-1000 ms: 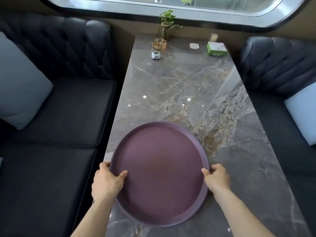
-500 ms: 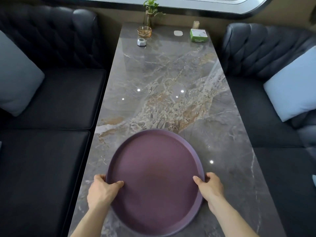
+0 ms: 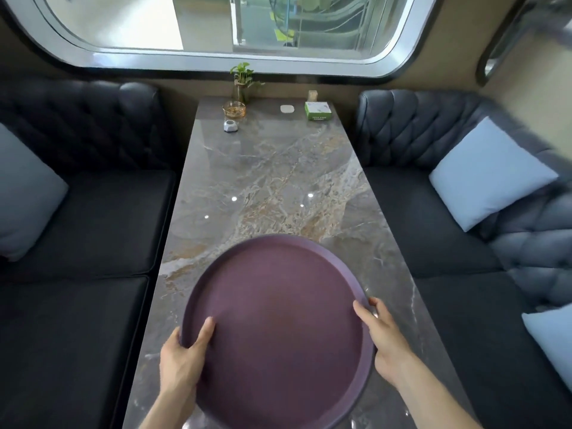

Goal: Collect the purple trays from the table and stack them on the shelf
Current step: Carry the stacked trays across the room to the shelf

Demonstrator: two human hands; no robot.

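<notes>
A round purple tray [image 3: 278,329] is held over the near end of the grey marble table [image 3: 278,187]. My left hand [image 3: 181,362] grips its left rim with the thumb on the inside. My right hand [image 3: 383,339] grips the right rim the same way. The tray is empty and tilts slightly. No shelf is in view.
Dark tufted sofas flank the table on the left [image 3: 77,227] and right [image 3: 448,227], with pale cushions [image 3: 489,171]. At the table's far end stand a small plant [image 3: 243,80], an amber glass dish [image 3: 234,109], a white device [image 3: 230,126] and a green box [image 3: 318,110]. A large window [image 3: 216,26] is behind.
The view has pulled back and tilted up, showing the window and more of the sofas. The tray has come nearer the table's near end, still in both hands.
</notes>
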